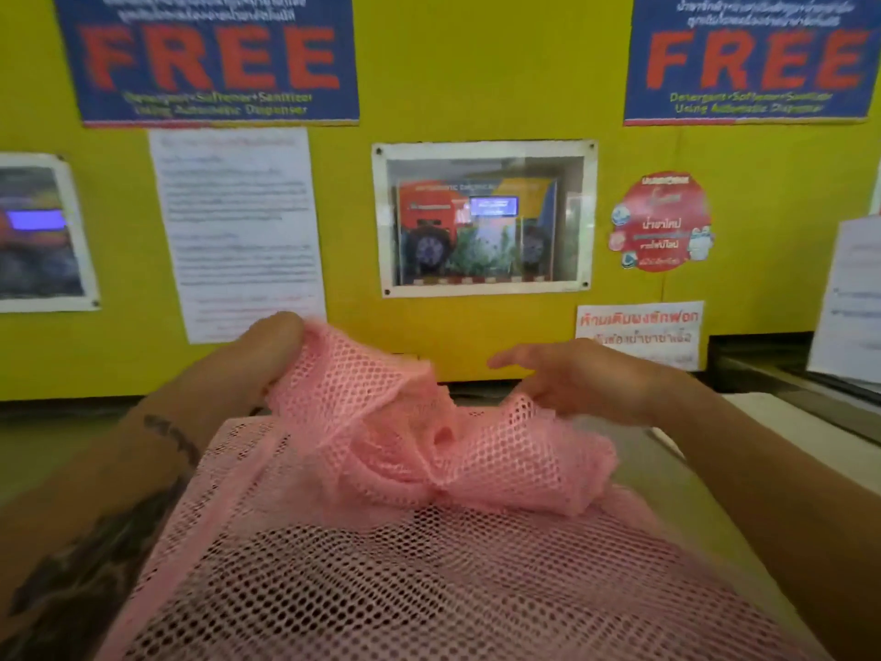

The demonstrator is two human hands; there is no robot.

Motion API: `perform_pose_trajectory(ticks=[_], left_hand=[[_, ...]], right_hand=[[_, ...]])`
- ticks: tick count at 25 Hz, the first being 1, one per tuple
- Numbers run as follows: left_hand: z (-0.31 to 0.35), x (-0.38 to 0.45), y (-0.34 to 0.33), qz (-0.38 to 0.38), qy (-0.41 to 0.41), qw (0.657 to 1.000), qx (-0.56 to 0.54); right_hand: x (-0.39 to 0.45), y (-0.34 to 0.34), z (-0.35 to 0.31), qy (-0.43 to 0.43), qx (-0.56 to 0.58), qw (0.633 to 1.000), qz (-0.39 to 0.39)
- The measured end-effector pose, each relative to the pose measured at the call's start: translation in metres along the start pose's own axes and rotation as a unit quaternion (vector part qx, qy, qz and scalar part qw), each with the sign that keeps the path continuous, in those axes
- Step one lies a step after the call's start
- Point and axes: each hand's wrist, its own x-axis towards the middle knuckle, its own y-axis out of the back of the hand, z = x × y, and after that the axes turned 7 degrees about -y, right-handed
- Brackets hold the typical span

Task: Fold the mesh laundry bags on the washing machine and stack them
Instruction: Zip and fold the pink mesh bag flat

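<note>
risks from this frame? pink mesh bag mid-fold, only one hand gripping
1. Only the left hand pinches the pink mesh bag; the right hand is open, so the raised edge may slump.
2. The middle is bunched, so a fold now would likely come out lumpy.
3. Open fingers could snag in the mesh holes.

A single wide-angle camera is sitting on the person's head, looking forward and slightly down along both forearms. It is hanging very close over the pink mesh bag [429,541], which is filling the lower half of the view. Straight ahead it is facing a yellow wall [476,88] — near enough that the posters' edges are bowing outward. No second view is sharing the scene.
</note>
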Motion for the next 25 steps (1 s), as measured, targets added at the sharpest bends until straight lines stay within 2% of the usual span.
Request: perform_pose_trajectory(ticks=[1, 2, 3, 5, 6, 7, 8, 9, 11, 12, 13, 15, 17, 19, 20, 22, 24, 25], left_hand=[[-0.008, 0.0, 0.018, 0.04, -0.014, 0.99, 0.135], [-0.014, 0.001, 0.029, 0.086, -0.055, 0.965, 0.24], [-0.016, -0.002, 0.036, 0.108, -0.104, 0.951, 0.271], [-0.015, -0.017, 0.032, 0.075, -0.186, 0.957, 0.208], [-0.016, -0.025, 0.027, 0.023, -0.198, 0.961, 0.193], [-0.018, -0.032, 0.019, -0.044, -0.194, 0.954, 0.223], [-0.026, -0.033, 0.011, -0.117, -0.173, 0.937, 0.281], [-0.035, -0.035, 0.004, -0.174, -0.147, 0.905, 0.359], [-0.058, -0.026, -0.003, -0.203, -0.125, 0.836, 0.494], [-0.066, -0.02, -0.001, -0.187, -0.135, 0.824, 0.517], [-0.071, -0.015, 0.004, -0.154, -0.146, 0.837, 0.504], [-0.07, -0.001, 0.019, -0.065, -0.15, 0.89, 0.426], [-0.058, 0.011, 0.044, 0.052, -0.16, 0.931, 0.323], [-0.052, 0.022, 0.073, 0.164, -0.163, 0.944, 0.235], [-0.055, 0.026, 0.087, 0.197, -0.156, 0.942, 0.223], [-0.072, 0.031, 0.109, 0.196, -0.116, 0.939, 0.257], [-0.092, 0.029, 0.117, 0.163, -0.071, 0.937, 0.301], [-0.098, 0.026, 0.117, 0.161, -0.068, 0.931, 0.321]], right_hand=[[0.001, -0.019, -0.005, -0.019, -0.072, 0.997, -0.029], [0.0, -0.038, -0.008, -0.022, -0.166, 0.985, -0.038], [0.002, -0.056, -0.01, -0.008, -0.257, 0.966, -0.032], [0.014, -0.081, -0.011, 0.055, -0.366, 0.929, 0.001], [0.019, -0.088, -0.013, 0.075, -0.377, 0.923, 0.013], [0.022, -0.091, -0.015, 0.087, -0.364, 0.927, 0.026], [0.025, -0.089, -0.017, 0.092, -0.33, 0.939, 0.041], [0.027, -0.086, -0.016, 0.097, -0.294, 0.949, 0.058], [0.027, -0.076, -0.016, 0.098, -0.254, 0.958, 0.083], [0.026, -0.069, -0.016, 0.101, -0.249, 0.959, 0.092], [0.024, -0.06, -0.016, 0.105, -0.243, 0.96, 0.093], [0.021, -0.036, -0.02, 0.109, -0.265, 0.953, 0.102], [0.032, 0.001, -0.02, 0.1, -0.36, 0.908, 0.189], [0.045, 0.031, -0.022, 0.02, -0.437, 0.84, 0.32], [0.049, 0.037, -0.024, -0.02, -0.447, 0.817, 0.365], [0.062, 0.027, -0.025, -0.057, -0.439, 0.8, 0.404], [0.069, -0.006, -0.034, 0.012, -0.426, 0.82, 0.383], [0.068, -0.026, -0.04, 0.065, -0.409, 0.844, 0.339]])
